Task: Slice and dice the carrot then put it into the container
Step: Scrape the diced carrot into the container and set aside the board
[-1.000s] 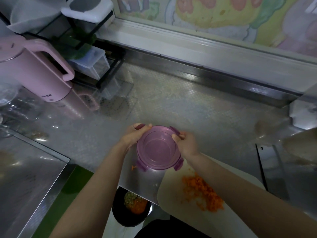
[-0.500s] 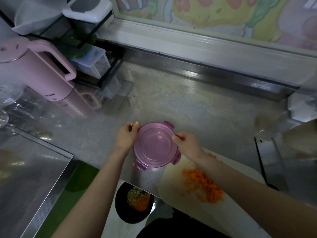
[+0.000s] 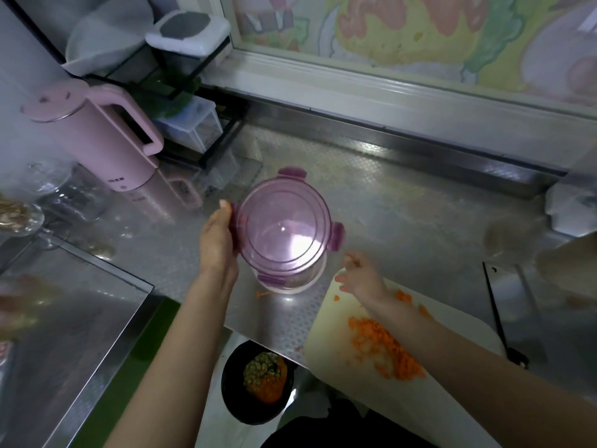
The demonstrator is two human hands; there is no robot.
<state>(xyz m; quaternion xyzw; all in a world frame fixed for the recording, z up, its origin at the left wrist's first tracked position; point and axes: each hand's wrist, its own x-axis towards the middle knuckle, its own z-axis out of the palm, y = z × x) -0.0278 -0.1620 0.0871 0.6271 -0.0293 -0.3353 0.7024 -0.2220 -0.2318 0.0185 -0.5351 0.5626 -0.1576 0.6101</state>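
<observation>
Gripping the purple lid [image 3: 284, 227] by its left edge, my left hand [image 3: 215, 240] lifts it over the clear container [image 3: 292, 279]; my right hand [image 3: 358, 276] hangs open, empty. One diced carrot pile [image 3: 384, 347] lies on the cutting board [image 3: 329, 334], near right. Bare steel counter [image 3: 403, 215] stretches beyond.

lid [image 3: 284, 231]: translucent purple | diced carrot [image 3: 384, 347]: orange | cutting board [image 3: 336, 344]: cream | kettle [image 3: 93, 134]: pink | bowl [image 3: 232, 396]: black
</observation>
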